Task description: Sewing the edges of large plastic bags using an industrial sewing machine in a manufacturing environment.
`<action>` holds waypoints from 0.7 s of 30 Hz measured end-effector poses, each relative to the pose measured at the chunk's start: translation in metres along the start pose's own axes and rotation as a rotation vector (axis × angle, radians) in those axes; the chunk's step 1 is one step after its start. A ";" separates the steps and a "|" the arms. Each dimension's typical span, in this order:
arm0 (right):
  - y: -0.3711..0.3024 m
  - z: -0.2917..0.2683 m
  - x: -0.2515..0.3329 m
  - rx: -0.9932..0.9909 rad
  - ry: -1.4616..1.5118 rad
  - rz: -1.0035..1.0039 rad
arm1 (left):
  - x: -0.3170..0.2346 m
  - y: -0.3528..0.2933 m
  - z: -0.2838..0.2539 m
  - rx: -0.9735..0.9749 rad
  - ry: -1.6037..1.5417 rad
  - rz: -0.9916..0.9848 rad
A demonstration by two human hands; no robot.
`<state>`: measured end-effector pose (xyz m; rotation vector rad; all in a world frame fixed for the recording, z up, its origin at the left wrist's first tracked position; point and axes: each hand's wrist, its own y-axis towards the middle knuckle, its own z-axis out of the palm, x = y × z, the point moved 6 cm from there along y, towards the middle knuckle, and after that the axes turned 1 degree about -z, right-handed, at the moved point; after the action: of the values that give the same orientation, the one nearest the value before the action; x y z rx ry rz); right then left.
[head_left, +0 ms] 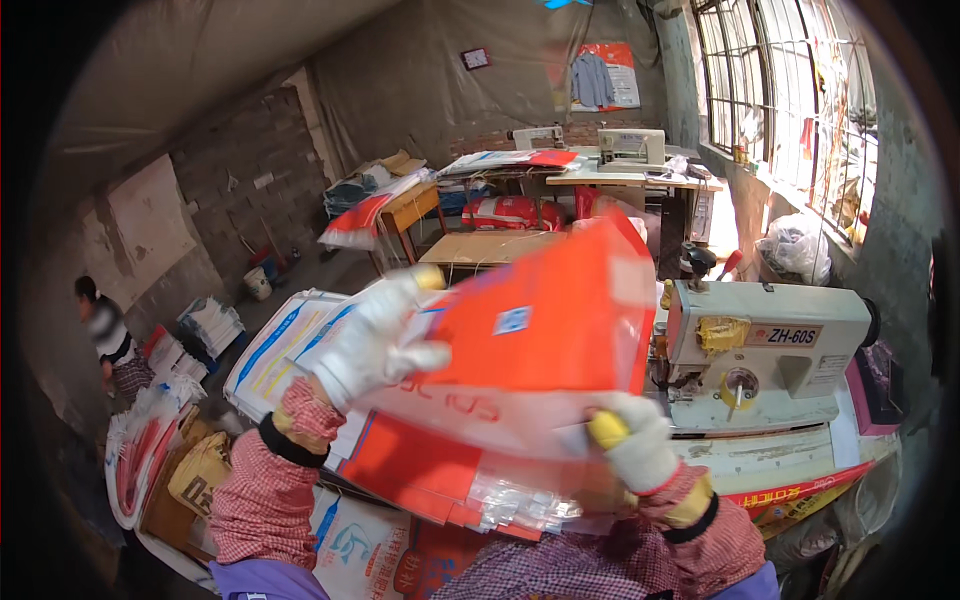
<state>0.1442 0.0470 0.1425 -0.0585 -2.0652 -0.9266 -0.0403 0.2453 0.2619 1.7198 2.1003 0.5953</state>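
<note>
Both hands wear white gloves with yellow fingertip covers. My right hand pinches the lower right edge of a red and white woven plastic bag, blurred by motion and tilted up in front of me. At the bag's left edge is my left hand, thumb and fingers spread apart; whether it touches the bag I cannot tell. Beneath it lies a stack of red bags with clear plastic edges. White bags with blue stripes lie flat just beyond my left hand.
A pale industrial sewing machine stands on a table close by on the right. Farther back are more sewing machines and a wooden table with bags. Bundled bags stand at left, near another person. A barred window is at right.
</note>
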 end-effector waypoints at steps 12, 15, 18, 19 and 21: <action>-0.061 -0.011 -0.068 -0.103 -0.189 -0.030 | 0.140 -0.171 0.193 0.536 0.435 -0.439; -0.066 0.027 -0.091 -0.095 0.034 0.180 | 0.179 -0.197 0.208 0.483 0.505 -0.516; -0.089 0.074 -0.065 0.190 0.033 0.423 | 0.237 -0.237 0.195 0.341 0.358 -0.818; -0.089 0.093 -0.029 0.327 0.315 0.102 | 0.250 -0.257 0.182 0.164 0.091 -0.926; -0.102 0.112 0.003 0.757 0.470 0.072 | 0.268 -0.292 0.144 0.003 0.005 -1.025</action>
<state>0.0301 0.0427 0.0431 0.4415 -1.8212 -0.0520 -0.2591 0.4721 -0.0186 0.4491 2.5680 0.2596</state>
